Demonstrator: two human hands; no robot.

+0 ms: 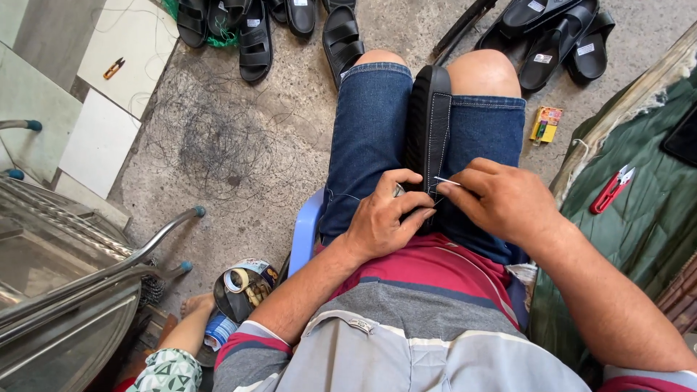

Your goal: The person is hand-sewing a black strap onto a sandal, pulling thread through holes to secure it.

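Black sandal sole (428, 120) wedged upright between the knees; left hand (381, 218) grips its near edge, right hand (504, 199) pinches a needle (446, 181) there; bare concrete floor (239, 152) open leftward

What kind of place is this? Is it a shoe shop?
Probably a small shoe-making or repair spot rather than a shop. The left hand steadies a black sole clamped between the knees while the right hand holds a needle. Black sandals lie on the floor, by loose thread.
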